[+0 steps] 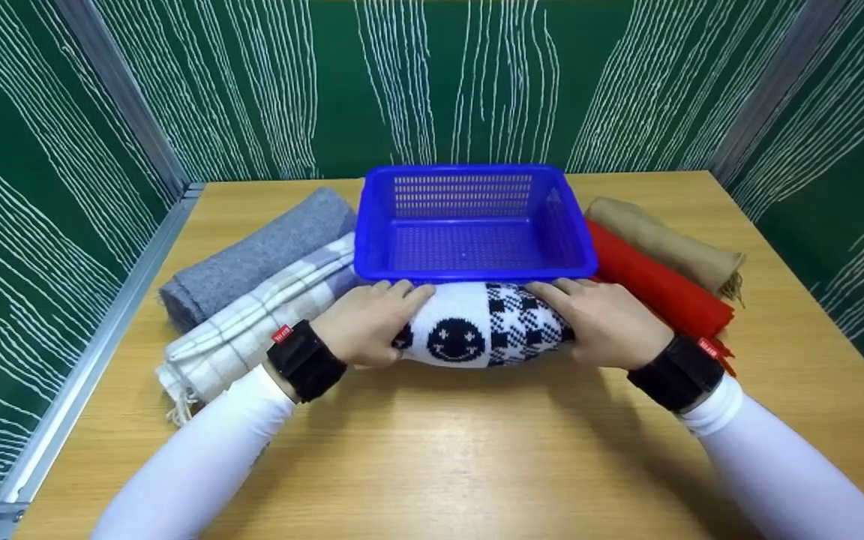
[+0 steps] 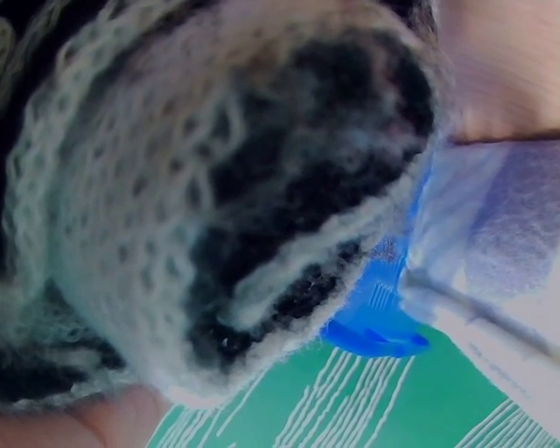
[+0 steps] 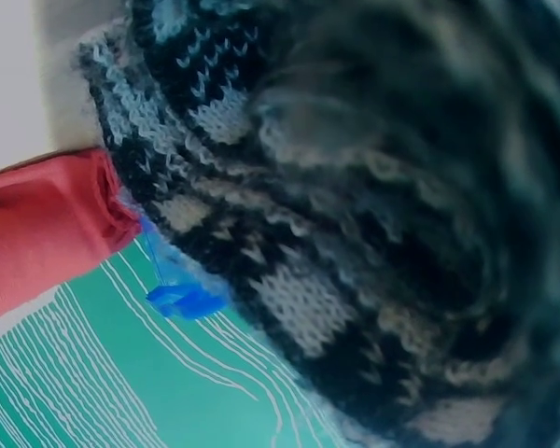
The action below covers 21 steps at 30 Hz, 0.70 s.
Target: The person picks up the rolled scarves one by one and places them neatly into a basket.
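A rolled black-and-white knitted scarf (image 1: 453, 311), with a smiley face and a houndstooth check, lies crosswise at the near side of the blue plastic basket (image 1: 469, 273). My left hand (image 1: 368, 322) grips its left end, and my right hand (image 1: 612, 321) grips the other, fingers over the top. Close up in the left wrist view, the scarf's rolled end (image 2: 261, 205) fills much of the picture. In the right wrist view, spiralled layers of the knit (image 3: 308, 308) show at that end. The thumbs are mostly hidden.
Left of the basket lie a rolled grey scarf (image 1: 259, 251) and a white checked one (image 1: 252, 322) with fringe. To its right are a red rolled scarf (image 1: 657, 281) and a tan one (image 1: 664, 240). Green panels with white lines (image 1: 462, 82) wall the wooden table (image 1: 462, 450).
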{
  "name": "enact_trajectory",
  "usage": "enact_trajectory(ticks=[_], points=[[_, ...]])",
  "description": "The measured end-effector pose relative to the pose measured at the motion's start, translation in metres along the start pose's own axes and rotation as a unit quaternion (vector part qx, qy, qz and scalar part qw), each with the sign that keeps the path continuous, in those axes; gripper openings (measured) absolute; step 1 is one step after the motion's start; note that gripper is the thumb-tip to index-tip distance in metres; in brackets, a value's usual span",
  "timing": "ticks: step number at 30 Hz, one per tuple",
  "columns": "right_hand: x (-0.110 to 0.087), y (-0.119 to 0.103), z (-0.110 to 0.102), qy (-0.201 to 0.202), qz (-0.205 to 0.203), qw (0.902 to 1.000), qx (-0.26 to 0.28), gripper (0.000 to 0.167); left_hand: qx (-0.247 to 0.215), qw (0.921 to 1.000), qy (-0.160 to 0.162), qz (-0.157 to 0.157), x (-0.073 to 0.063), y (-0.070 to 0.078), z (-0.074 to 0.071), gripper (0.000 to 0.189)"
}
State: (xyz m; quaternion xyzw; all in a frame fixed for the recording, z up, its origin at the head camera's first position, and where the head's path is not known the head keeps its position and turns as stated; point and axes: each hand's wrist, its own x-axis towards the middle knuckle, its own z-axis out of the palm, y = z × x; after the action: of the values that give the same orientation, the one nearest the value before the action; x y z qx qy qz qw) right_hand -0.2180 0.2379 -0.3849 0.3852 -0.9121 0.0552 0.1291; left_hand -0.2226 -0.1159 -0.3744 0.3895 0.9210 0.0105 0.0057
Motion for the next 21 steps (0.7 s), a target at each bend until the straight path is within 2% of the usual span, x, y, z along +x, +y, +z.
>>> enact_trajectory(ticks=[6,14,21], points=[[-0.001,-0.001,-0.003,0.003,-0.002,1.0,0.005,0.089,0.005,0.9999,0.012,0.008,-0.002,0.002,-0.002,0.098],[-0.001,-0.003,-0.01,-0.001,-0.001,1.0,0.001,0.085,0.001,1.0,0.003,0.004,-0.002,0.003,-0.009,0.098],[-0.002,-0.004,-0.017,-0.001,0.0,1.0,-0.003,0.083,0.009,0.9999,0.009,0.008,-0.002,0.004,-0.014,0.096]])
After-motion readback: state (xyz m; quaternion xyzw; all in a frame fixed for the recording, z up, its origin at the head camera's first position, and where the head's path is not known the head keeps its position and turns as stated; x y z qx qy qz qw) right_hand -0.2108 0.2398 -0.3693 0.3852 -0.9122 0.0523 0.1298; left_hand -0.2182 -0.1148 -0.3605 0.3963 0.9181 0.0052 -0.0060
